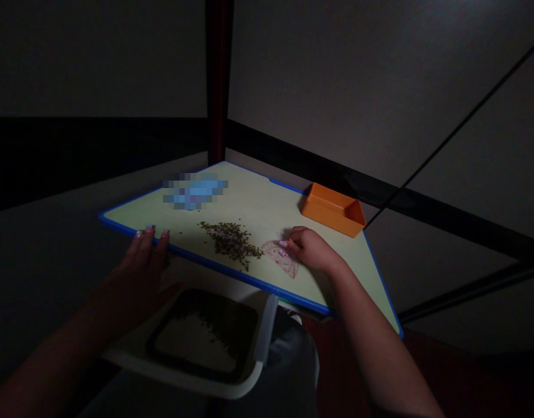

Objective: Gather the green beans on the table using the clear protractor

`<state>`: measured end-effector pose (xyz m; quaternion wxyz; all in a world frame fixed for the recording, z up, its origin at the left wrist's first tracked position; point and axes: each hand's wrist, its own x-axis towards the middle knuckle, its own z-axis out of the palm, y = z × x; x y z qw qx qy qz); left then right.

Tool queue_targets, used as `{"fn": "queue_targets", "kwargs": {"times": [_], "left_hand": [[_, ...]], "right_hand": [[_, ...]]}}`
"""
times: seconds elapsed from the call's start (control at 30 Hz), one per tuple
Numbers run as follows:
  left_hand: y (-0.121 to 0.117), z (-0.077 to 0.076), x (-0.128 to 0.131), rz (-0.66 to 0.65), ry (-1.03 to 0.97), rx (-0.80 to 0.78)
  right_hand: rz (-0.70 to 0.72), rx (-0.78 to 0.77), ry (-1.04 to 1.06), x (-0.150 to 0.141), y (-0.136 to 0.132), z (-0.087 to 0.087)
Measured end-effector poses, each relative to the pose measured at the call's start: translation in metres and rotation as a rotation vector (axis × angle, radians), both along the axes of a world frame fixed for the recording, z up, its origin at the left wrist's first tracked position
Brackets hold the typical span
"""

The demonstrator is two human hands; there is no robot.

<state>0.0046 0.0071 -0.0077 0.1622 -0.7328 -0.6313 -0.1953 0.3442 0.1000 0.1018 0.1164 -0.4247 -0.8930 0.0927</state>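
My right hand (308,247) is closed, thumb and fingers pinched at the edge of a clear, half-round protractor (281,258) with pink markings. The protractor is low against the whiteboard (249,203), which has a blue rim. Just left of it is a spread pile of small greenish-brown grains (232,241), perhaps mung beans. My left hand (143,261) rests at the board's near left edge, fingers stretched out over the blue rim and holding nothing. Below that edge stands a pale tray (192,342) with more dark grains along its far and right sides.
An orange open box (334,210) stands at the board's far right edge. Toward the far left lies a blurred-out blue item (196,190). Walls meet in a corner behind the board, by a dark red post (219,81). The room is dim.
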Motion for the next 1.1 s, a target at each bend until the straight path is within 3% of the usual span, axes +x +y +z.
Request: {"fn": "queue_targets", "kwargs": {"times": [0.27,0.67,0.93,1.1], "left_hand": [[-0.002,0.001,0.000,-0.017,-0.014,0.002],[-0.001,0.000,0.000,-0.019,-0.028,0.014],[-0.002,0.005,0.002,-0.035,-0.010,0.014],[-0.002,0.003,0.000,-0.029,-0.009,-0.001]], "right_hand": [[0.230,-0.156,0.122,0.000,-0.003,0.004],[0.219,-0.392,0.107,0.011,-0.004,0.008],[0.200,-0.411,0.134,0.013,-0.003,0.009],[0.145,-0.322,0.202,0.006,-0.004,0.007]]}}
